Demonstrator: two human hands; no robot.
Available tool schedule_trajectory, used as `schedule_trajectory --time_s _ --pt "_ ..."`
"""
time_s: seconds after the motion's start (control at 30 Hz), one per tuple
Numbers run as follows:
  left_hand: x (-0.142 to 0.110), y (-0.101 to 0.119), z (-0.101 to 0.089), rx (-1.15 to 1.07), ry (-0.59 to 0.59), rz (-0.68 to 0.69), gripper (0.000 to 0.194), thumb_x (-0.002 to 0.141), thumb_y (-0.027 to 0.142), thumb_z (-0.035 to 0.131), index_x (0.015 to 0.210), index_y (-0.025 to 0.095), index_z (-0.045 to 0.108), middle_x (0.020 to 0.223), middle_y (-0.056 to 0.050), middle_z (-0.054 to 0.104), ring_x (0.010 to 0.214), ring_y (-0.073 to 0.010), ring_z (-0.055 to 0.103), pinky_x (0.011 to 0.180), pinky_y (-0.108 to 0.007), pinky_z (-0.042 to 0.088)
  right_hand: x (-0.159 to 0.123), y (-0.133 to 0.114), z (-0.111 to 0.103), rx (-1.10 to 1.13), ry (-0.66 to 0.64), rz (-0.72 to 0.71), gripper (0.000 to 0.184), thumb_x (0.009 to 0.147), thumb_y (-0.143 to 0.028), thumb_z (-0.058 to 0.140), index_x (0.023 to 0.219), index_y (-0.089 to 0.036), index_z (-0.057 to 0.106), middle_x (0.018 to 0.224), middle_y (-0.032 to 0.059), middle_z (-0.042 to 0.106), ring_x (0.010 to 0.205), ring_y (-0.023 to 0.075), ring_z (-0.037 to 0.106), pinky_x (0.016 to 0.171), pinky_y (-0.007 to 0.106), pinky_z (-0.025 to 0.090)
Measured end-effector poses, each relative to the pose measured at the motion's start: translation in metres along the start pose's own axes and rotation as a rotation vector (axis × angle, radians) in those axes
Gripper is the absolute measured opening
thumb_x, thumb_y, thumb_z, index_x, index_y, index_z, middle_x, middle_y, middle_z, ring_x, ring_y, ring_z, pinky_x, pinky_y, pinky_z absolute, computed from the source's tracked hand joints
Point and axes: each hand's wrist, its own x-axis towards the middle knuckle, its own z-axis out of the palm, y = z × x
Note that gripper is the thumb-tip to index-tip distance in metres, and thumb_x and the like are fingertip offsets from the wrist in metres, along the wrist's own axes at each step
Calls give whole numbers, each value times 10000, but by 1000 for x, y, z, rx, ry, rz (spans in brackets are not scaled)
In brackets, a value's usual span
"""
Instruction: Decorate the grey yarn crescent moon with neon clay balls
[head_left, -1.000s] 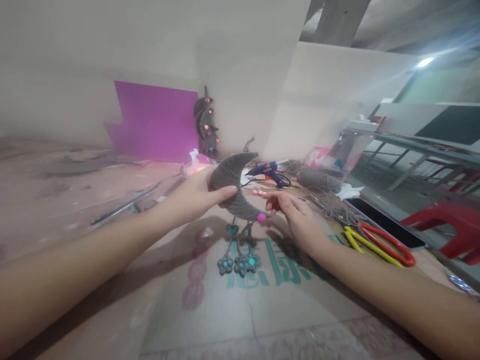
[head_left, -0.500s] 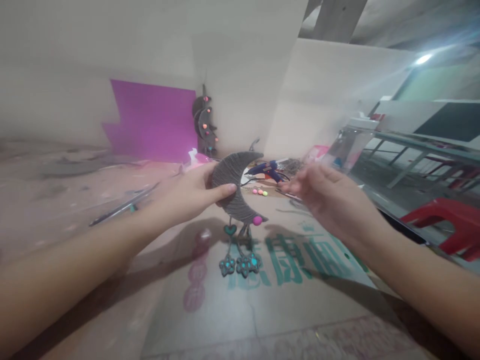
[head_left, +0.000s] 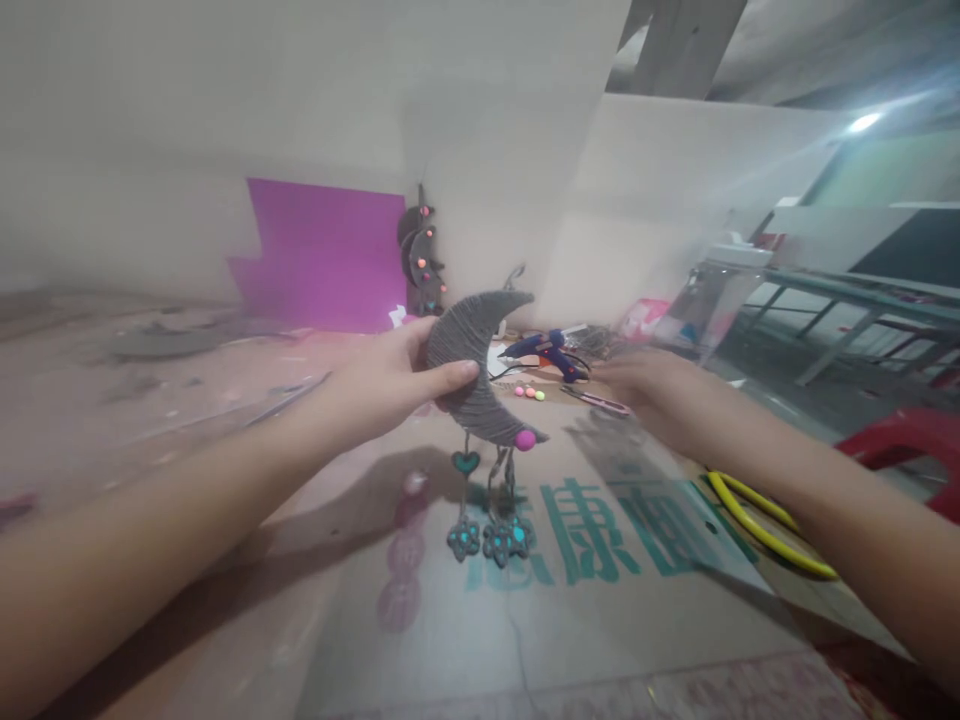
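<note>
- Grasping the grey crescent (head_left: 469,345), the left hand (head_left: 397,383) lays its thumb across the front, holding the piece above the printed sheet (head_left: 420,660).
- Pink ball (head_left: 525,440): at the crescent's lower tip.
- Heart pendant (head_left: 466,463) and flower pendants (head_left: 463,539): hanging beneath the crescent.
- Right hand (head_left: 656,390): well apart from the crescent, beside the pink-handled tool (head_left: 600,403); blurred, its grip cannot be told.
- Glue gun (head_left: 541,347): lying beyond three small balls (head_left: 530,393) set in a row.

Bare forearms (head_left: 217,510), bare hands (head_left: 394,375)
</note>
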Motion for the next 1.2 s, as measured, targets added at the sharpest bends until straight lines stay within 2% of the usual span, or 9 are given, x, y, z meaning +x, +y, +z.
schedule_trajectory --time_s 0.07,0.17,0.33,0.57,0.73,0.9,1.03,1.1,1.2 --pt "-1 0 1 1 0 14 300 847 413 678 1019 170 638 875 -35 689 748 -165 642 636 -272 497 -8 -24 10 92 41 51 307 948 -276 484 1139 -228 720 938 78 750 911 265 686 809 420 523" --pt "-2 -4 3 -8 -10 24 328 841 418 683 1057 174 647 913 -45 702 785 -184 655 663 -291 511 -22 -57 21 437 142 138 329 980 -332 474 1260 -285 640 1071 48 738 962 228 691 833 381 547" --pt "-2 -11 7 0 -5 23 360 804 385 707 1108 195 663 869 -42 717 866 -235 672 739 -343 542 -36 -75 46 802 -55 201 438 933 -544 526 1248 -261 642 1268 67 684 1208 262 610 1037 454 471" --pt "-3 -13 14 -8 -65 -4 345 842 399 661 1107 178 641 1002 -62 715 878 -213 675 736 -325 547 -39 -71 66 895 -157 349 450 792 -559 691 1108 -238 702 1144 76 725 1105 301 646 1028 498 447" --pt "-5 -16 20 -31 -94 -8 341 848 394 647 1130 203 643 1068 -43 716 946 -217 674 776 -310 542 -39 -75 67 958 -200 361 315 838 -503 671 979 -224 703 1040 49 746 983 242 677 928 407 500" --pt "-6 -17 19 13 -111 -39 359 840 443 656 1111 207 660 1047 -53 718 973 -241 670 819 -349 537 -38 -75 65 925 -190 381 342 845 -534 649 930 -206 690 969 62 746 931 241 686 847 379 533" --pt "-9 -18 11 -19 -74 -45 286 853 441 643 989 191 675 871 -38 708 818 -208 665 745 -328 534 -38 -75 61 1052 -189 326 465 868 -630 572 1072 -225 673 1103 88 735 1033 260 688 904 411 539" --pt "-11 -18 7 -37 -36 -46 306 847 443 658 1016 188 679 882 -44 710 805 -203 657 726 -319 531 -37 -73 60 1099 -178 328 503 910 -656 478 1121 -236 655 1148 92 724 1010 249 703 885 408 552" --pt "-13 -13 1 -142 -14 -64 376 839 435 679 1110 175 669 964 -72 718 840 -209 658 729 -323 534 -30 -63 61 959 -120 392 430 939 -583 463 953 -210 676 999 79 736 880 222 712 781 355 556"
